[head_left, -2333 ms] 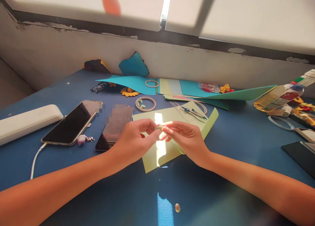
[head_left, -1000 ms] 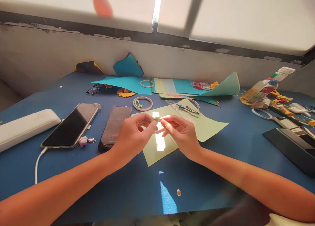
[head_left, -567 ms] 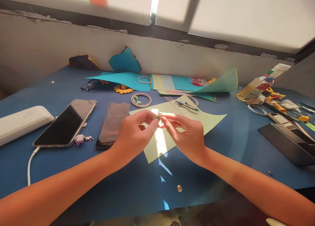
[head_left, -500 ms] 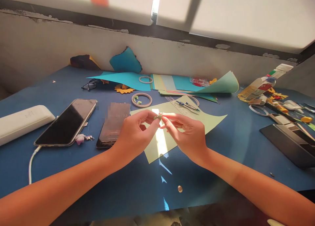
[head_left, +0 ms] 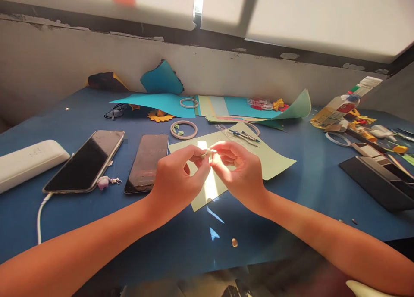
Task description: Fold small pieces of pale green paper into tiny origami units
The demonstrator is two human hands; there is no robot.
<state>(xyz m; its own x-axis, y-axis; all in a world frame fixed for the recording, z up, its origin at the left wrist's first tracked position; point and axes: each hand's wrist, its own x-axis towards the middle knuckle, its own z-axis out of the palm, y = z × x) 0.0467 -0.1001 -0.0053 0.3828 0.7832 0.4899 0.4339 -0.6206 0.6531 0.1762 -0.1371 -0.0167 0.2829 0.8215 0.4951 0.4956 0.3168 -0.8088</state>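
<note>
Between my fingertips is a small folded piece of pale green paper (head_left: 209,152), partly covered by the fingers. My left hand (head_left: 183,172) pinches it from the left, and my right hand (head_left: 242,172) pinches it from the right, thumb and forefinger close together. Both hands are just above a pale green paper sheet (head_left: 271,159) lying on the blue table. On the sheet's far part rest a blue drawing compass (head_left: 244,136) and a clear ruler (head_left: 223,128). Beyond my left hand, a tape roll (head_left: 183,129) has small green folded pieces inside its ring.
Left of my hands lie two phones (head_left: 86,161) (head_left: 147,159), a white power bank (head_left: 30,163) and a cable. Coloured papers (head_left: 155,102) and another tape roll (head_left: 189,103) lie at the back. On the right are a tilted glass bottle (head_left: 343,105) and a black box (head_left: 375,180).
My hands have drawn slightly closer together around the folded paper, and the right fingers now cover more of it. The whole view has shifted a little.
</note>
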